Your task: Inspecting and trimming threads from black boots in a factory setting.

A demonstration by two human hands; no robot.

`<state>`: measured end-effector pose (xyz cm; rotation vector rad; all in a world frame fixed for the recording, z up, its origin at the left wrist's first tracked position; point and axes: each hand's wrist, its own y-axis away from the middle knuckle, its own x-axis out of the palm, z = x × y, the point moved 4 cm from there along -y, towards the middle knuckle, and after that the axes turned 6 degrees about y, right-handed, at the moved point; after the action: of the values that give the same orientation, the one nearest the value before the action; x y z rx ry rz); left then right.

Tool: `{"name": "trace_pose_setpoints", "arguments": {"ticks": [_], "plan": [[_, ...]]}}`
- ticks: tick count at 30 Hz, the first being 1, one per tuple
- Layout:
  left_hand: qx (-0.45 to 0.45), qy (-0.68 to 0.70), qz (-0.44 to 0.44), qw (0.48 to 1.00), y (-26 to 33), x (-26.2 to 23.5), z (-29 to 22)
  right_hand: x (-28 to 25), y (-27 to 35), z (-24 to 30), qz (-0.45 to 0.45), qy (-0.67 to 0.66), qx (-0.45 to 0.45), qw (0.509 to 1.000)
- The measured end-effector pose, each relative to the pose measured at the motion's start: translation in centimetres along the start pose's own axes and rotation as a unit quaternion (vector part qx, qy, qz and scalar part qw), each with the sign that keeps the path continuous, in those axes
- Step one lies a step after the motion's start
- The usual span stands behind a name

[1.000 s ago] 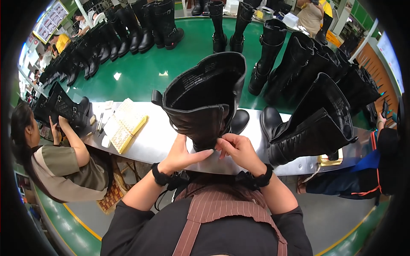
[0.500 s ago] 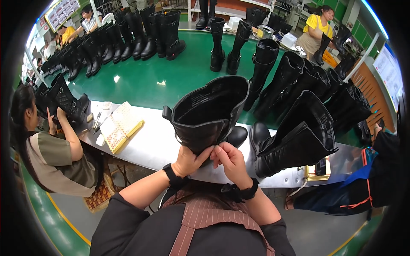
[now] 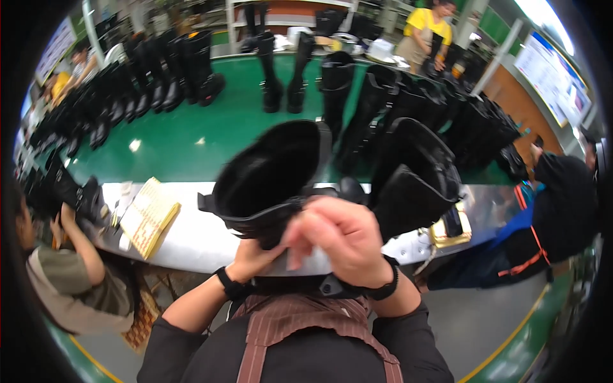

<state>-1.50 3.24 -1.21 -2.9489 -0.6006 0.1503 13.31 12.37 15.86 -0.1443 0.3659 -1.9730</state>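
Observation:
A tall black boot stands open-topped in front of me, blurred by motion. My left hand is wrapped round the near side of its shaft, below the rim. Beside the shaft's right edge, close under the rim, my right hand is raised with its fingers curled in a pinch. Whatever sits between those fingertips is smeared and too small to make out. Just right of my right hand, a second tall black boot stands with its shaft gaping open; my forehand hides part of its lower end.
A metal work edge runs along the green table. Several black boots line the far left, more the right. A yellow-patterned stack lies left. Co-workers sit left, stand right and behind the table.
My right hand has risen from the boot's near side toward the rim, still pinched. My left hand stays on the shaft. The whole view has shifted, moving the surroundings leftward.

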Motion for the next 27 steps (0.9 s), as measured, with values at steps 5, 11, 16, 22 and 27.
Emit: {"name": "trace_pose_setpoints", "arguments": {"ticks": [5, 11, 16, 22, 27], "plan": [[0.042, 0.046, -0.182, 0.981, -0.4, -1.2, 0.7, -2.7, 4.2, 2.0, -0.116, 0.319, -0.205, 0.918], [0.102, -0.012, -0.208, 0.973, -0.4, -3.5, 0.8, -9.5, 13.3, -4.7, -0.464, 0.294, -0.167, 0.819], [-0.086, 0.059, -0.051, 0.993, -1.9, -4.5, 1.8, -11.2, 11.7, -13.2, -0.299, 0.177, 0.110, 0.931], [-0.020, -0.485, -0.143, 0.862, 2.2, -4.0, -6.1, -12.1, 11.4, -15.4, -0.218, 0.160, 0.185, 0.945], [-0.042, -0.207, 0.158, 0.965, 0.9, 2.3, -6.1, -12.4, 12.6, -16.0, -0.228, 0.041, 0.233, 0.945]]}}
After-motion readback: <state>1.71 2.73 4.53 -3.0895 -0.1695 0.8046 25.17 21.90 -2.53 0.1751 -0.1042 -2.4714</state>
